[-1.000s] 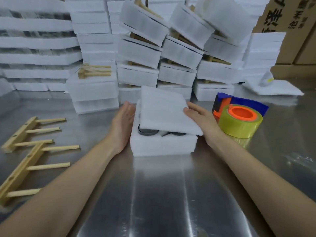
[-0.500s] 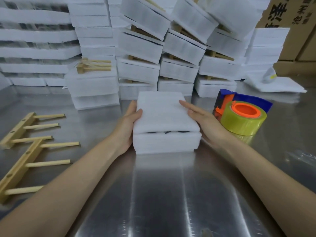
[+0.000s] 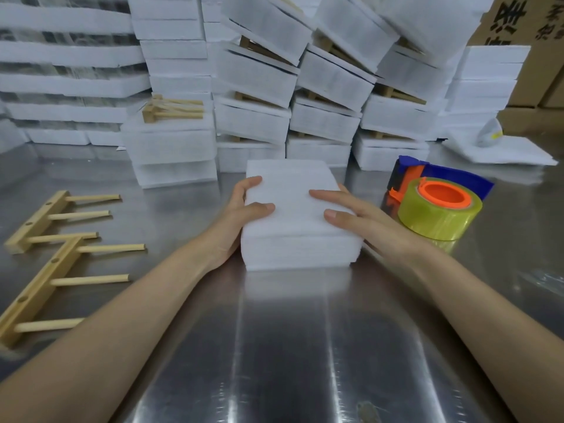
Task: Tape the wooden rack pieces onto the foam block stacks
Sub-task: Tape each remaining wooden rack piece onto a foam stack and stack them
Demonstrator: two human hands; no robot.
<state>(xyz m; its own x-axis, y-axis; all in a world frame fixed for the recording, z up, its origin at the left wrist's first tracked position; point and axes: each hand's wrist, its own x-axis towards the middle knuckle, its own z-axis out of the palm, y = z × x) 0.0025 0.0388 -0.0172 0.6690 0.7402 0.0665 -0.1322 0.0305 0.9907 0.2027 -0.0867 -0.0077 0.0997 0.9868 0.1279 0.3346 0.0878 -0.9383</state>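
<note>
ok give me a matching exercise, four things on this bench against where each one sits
Things
1 foam stack
2 tape roll
3 racks
4 box

Places
A back right corner
B flat on the left of the table
C between left hand and right hand
D just right of the right hand

Pairs: 1-C, 2-D, 3-B, 4-A

cardboard box point(image 3: 543, 56) cropped by top edge; print partial
</note>
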